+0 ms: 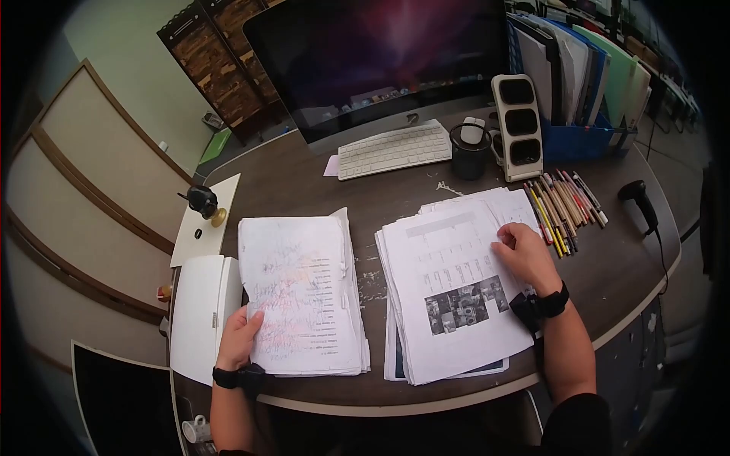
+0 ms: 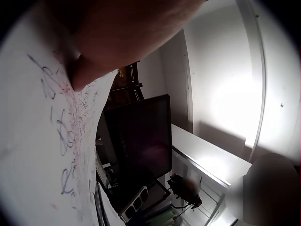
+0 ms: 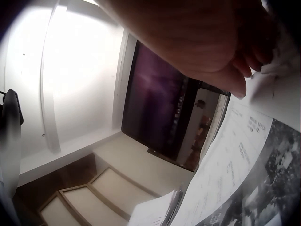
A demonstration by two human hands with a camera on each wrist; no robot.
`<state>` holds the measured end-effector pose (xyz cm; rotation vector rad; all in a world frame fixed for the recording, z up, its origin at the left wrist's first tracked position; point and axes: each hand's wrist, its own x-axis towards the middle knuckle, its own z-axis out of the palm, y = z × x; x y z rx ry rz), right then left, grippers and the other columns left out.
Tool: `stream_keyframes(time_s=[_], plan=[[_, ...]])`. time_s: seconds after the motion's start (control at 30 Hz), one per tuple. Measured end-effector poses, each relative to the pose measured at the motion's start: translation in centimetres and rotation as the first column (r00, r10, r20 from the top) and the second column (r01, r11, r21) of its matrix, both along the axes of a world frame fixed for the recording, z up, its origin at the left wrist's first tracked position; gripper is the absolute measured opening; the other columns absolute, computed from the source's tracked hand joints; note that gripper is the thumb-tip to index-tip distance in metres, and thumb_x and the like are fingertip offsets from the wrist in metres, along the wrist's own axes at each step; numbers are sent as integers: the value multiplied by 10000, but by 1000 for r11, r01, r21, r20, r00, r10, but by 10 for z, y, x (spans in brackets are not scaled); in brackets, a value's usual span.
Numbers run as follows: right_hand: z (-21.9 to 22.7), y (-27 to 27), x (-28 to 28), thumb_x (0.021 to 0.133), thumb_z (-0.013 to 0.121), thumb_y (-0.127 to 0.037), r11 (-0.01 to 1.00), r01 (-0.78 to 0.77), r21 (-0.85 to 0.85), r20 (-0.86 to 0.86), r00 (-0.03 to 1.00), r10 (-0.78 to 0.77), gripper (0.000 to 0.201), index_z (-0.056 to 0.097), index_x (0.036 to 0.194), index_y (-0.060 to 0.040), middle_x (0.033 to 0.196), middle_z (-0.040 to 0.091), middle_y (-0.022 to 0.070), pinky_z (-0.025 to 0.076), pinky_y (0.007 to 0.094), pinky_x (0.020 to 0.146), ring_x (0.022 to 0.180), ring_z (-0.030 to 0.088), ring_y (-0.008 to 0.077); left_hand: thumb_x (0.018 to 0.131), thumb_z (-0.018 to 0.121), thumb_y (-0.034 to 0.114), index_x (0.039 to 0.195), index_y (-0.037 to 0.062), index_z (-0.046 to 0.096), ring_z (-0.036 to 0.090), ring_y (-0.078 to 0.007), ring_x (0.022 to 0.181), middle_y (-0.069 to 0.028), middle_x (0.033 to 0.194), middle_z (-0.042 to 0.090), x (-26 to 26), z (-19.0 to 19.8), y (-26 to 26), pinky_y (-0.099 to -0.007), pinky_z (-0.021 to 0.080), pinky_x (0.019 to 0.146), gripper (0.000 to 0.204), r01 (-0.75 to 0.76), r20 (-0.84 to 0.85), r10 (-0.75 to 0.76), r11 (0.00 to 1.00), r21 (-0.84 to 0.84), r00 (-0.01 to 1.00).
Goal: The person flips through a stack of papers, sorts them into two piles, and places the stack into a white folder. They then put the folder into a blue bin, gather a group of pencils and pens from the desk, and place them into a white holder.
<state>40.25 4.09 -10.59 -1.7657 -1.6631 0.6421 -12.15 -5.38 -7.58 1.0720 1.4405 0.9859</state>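
Note:
At the left edge of a stack of papers (image 1: 304, 289), scribbled over in coloured pen, my left hand (image 1: 237, 338) grips with the thumb laid on the top sheet. In the left wrist view the thumb (image 2: 84, 77) presses beside the handwriting; the other fingers are hidden. A second, looser stack of printed sheets (image 1: 449, 258) lies to the right, its top page bearing a block of dark photos (image 1: 465, 305). My right hand (image 1: 528, 258) rests at that page's right edge, fingers loosely bent. The right wrist view shows its fingertips (image 3: 241, 89) close over the paper.
Coloured pencils (image 1: 566, 205) lie right of the printed sheets, with a black corded device (image 1: 639, 201) beyond. Behind are a keyboard (image 1: 395, 150), a black pen cup (image 1: 469, 159), a white three-panel stand (image 1: 520, 125), a monitor (image 1: 380, 61) and a blue file holder (image 1: 582, 140).

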Motion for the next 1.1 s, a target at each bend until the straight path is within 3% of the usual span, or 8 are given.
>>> stream_keyframes(time_s=[0.43,0.5,0.53,0.6,0.63,0.7,0.83,1.1], plan=[[-5,-3,-3,791,721,-187,999,-37,28,51,998,35,351,646,1056,30,969,639,184,512,385,773,855,639,310,983,558,108,1225,-74,541,611,-103,951,-82,1075,674,10,0,19,-259,481,867,304,58,-244,-58,998,-11,968],[-5,-3,-2,793,717,-193,999,-34,21,65,997,33,347,645,1049,30,966,639,183,510,389,770,852,637,314,922,642,134,1250,-64,507,632,-180,969,-133,1078,664,11,2,20,-307,490,870,406,100,-532,-81,995,6,843],[-4,-3,-2,793,715,-200,999,-33,18,68,997,32,345,646,1042,28,961,639,182,508,391,769,849,635,316,922,642,134,1250,-64,507,632,-180,969,-133,1078,664,19,8,19,-307,490,870,406,104,-532,-85,995,6,843],[-3,-3,-2,793,713,-206,1000,-24,15,71,997,23,342,647,1035,26,956,638,180,507,393,767,846,634,319,842,708,153,1270,-40,487,603,-313,1051,-199,1147,606,43,23,17,-387,477,911,519,143,-951,20,987,67,307],[-2,-3,-2,785,722,-210,1000,-29,3,60,998,29,354,644,1043,20,953,639,176,507,394,767,847,634,318,842,708,153,1270,-40,487,603,-313,1051,-199,1147,606,51,23,19,-387,477,911,519,149,-951,17,987,66,308],[-1,-4,-4,778,731,-214,999,-30,-13,51,998,31,367,641,1051,14,950,639,173,507,396,767,847,634,318,797,726,151,1263,-15,503,520,-397,1142,-226,1225,537,68,21,21,-441,435,962,542,513,-942,80,822,247,325],[1,-5,-9,749,765,-230,999,-24,-27,77,997,26,412,632,1082,-25,941,639,165,504,402,770,854,635,315,792,752,208,1274,10,512,493,-388,1190,-210,1272,516,111,31,38,-428,401,1007,574,683,-927,-123,711,166,353],[-8,-4,-6,734,786,-232,999,-39,-33,150,988,43,407,645,1045,-11,944,639,153,509,359,766,847,626,282,838,690,434,1396,29,420,404,-344,1327,-188,1404,449,137,-13,159,-547,290,1092,741,609,-934,16,754,246,358]])
